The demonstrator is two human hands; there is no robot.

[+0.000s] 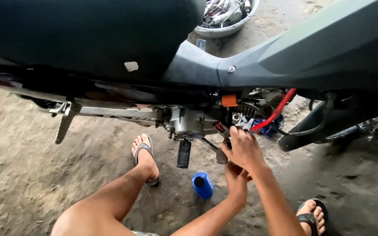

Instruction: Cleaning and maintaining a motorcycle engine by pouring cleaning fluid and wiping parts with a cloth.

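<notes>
Dusty ground carries, nearest, one blue cylinder [202, 185] below the engine [189, 122], then the left hand [237, 177], grip unclear, and the right hand [243, 148] closed around one grey metal lever [213, 148] beside it, one tool basin [226, 15] beyond.

This looks like an informal motorcycle repair spot set on bare ground, not a fitted workshop. The floor [31, 175] is packed dirt and rough concrete, stained and dusty. A motorcycle [189, 70] stands above the working hands, its black seat and grey side panels overhead and its engine [189, 122] exposed just left of the grip, with a red cable [276, 111] close to the right. Beyond the bike, well away from the hands, sits a metal bowl [226, 19] filled with loose parts and fittings. A small blue can [202, 185] stands on the ground just below the hands.
</notes>
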